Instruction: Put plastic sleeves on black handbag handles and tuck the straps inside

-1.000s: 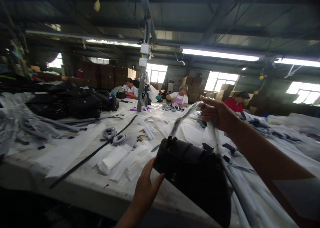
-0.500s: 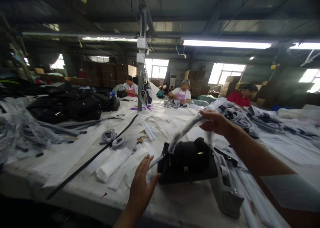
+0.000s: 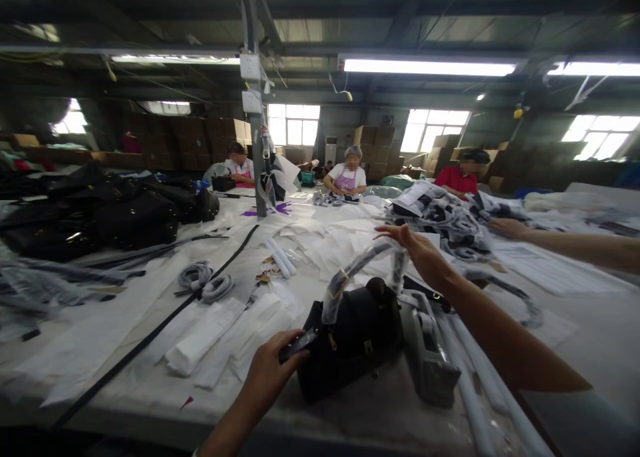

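Observation:
A black handbag [image 3: 350, 343] with gold-coloured hardware sits on the table in front of me, slightly turned. Its arched handle [image 3: 345, 280] is wrapped in clear plastic. At the bag's left side my left hand [image 3: 275, 363] is closed, pinching a plastic-wrapped strap end [image 3: 300, 342] between thumb and fingers. Over the top of the handle, my right hand [image 3: 417, 251] has its fingers stretched out, at or touching the wrapping. A grey tape dispenser [image 3: 430, 363] stands close against the bag's right side.
Black bags [image 3: 135, 210] are heaped at the left. Coiled wrapped straps [image 3: 195, 275], a long black strip [image 3: 165, 330] and white paper stacks [image 3: 205, 337] lie nearer. A metal post [image 3: 257, 143] rises from the table. Another person's arm [image 3: 565, 240] reaches in from the right.
My left hand has closed on the strap end. My right hand's fingers have straightened from their grip on the handle. The bag has turned and come down nearer me; another person's arm has appeared.

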The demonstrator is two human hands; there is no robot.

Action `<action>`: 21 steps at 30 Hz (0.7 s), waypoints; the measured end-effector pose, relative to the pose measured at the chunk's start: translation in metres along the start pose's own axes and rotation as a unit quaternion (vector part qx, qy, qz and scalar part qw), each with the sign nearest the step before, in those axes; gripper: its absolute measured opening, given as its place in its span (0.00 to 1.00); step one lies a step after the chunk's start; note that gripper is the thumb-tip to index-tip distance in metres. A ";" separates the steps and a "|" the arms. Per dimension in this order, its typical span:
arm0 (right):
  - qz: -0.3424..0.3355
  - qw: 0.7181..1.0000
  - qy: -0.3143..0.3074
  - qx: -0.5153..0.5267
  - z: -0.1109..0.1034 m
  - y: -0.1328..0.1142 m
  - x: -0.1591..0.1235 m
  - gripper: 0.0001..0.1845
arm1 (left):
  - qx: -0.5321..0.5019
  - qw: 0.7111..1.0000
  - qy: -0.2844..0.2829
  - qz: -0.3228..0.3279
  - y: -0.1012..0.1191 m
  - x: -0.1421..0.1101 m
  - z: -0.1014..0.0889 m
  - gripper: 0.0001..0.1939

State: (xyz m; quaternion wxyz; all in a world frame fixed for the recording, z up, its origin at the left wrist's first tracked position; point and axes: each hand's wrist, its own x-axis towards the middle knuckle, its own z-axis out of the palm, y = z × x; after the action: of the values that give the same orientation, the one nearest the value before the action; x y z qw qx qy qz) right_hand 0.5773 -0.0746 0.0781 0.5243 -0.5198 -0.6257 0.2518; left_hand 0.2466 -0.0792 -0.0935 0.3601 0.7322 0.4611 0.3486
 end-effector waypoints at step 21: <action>0.127 0.944 0.047 0.301 0.052 -0.040 -0.048 0.18 | -0.222 0.965 -0.076 0.116 0.129 0.040 0.022 0.15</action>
State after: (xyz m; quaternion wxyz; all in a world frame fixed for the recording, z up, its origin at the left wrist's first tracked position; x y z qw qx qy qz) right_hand 0.5096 -0.1200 0.0766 0.6483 -0.4244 -0.4243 0.4685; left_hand 0.3335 -0.0872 0.0118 0.5047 0.7067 0.2550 0.4252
